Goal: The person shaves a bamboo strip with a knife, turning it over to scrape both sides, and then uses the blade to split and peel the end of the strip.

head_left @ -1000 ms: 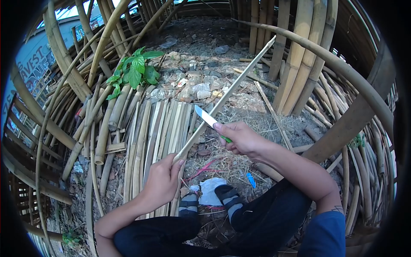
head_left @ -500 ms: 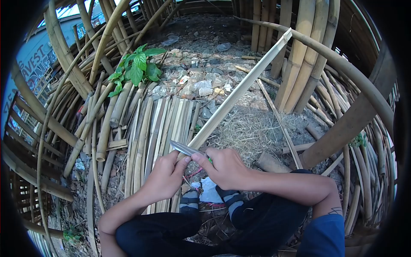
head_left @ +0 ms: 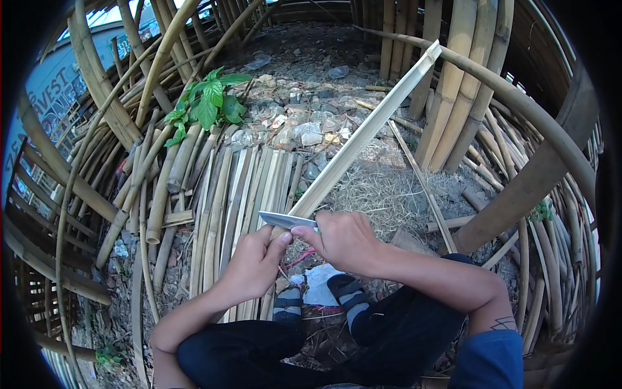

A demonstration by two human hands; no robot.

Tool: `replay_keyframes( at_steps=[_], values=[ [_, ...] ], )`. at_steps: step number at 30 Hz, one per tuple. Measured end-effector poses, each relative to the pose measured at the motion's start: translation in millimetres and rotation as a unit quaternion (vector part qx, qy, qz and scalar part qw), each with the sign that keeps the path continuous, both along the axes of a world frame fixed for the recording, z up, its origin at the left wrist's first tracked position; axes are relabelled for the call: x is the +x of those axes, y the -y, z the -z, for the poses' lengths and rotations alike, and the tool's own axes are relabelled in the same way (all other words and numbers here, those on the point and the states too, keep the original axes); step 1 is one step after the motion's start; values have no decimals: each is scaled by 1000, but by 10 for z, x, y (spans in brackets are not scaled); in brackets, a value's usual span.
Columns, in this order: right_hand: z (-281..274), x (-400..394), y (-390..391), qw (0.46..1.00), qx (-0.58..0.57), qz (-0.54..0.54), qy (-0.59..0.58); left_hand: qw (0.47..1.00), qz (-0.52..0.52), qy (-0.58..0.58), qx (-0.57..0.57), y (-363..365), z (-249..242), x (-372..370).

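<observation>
A long split bamboo strip (head_left: pixel 363 144) slants from my hands up to the far right, its pale inner face showing. My left hand (head_left: pixel 254 258) is closed around the strip's near end, thumb on top. In my right hand (head_left: pixel 338 240) is a knife (head_left: pixel 285 220), its handle mostly hidden by the fingers. The blade lies across the strip near its lower end and points left. Both thumbs sit close together just below the blade. Under the hands are my sandalled feet (head_left: pixel 287 303) with a white scrap (head_left: pixel 319 284) between them.
Split bamboo strips (head_left: pixel 243 188) lie side by side at left centre. Thin shavings (head_left: pixel 363 201) cover the ground beyond my hands. Upright bamboo poles (head_left: pixel 463 84) and a curved pole (head_left: pixel 518 91) stand at right. A leafy plant (head_left: pixel 210 104) grows at upper left.
The knife blade has turned flatter across the strip, and my right hand has shifted slightly right and down. The strip's far end has moved a little; my left hand keeps its hold.
</observation>
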State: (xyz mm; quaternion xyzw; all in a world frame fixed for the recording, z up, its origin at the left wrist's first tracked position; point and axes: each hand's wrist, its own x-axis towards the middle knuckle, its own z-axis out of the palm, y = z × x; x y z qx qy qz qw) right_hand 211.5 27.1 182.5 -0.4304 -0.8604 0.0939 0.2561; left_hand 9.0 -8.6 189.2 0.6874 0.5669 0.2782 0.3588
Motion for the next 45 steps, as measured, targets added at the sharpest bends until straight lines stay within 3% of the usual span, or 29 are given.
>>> replay_keyframes(
  at_steps=[5,11,23,33,35,40,45],
  values=[
    [1,12,-40,1000,21,9,-1,998,4,60,4,10,-36,25],
    [-1,101,-143,998,54,30,-7,998,-25,50,11,15,-49,-6],
    [-232,468,-444,988,-53,145,-19,1000,-19,10,0,9,21,-106],
    [-232,746,-677,979,-53,193,-37,998,-22,30,-42,26,31,-50],
    [-220,779,-718,976,-60,204,-39,994,-34,82,-61,17,93,-57],
    [-189,1022,-936,968,-55,229,-82,996,-32,61,-50,33,150,-60],
    [-288,1168,-976,956,-133,258,-29,995,-27,55,-75,45,142,-29]
  ],
)
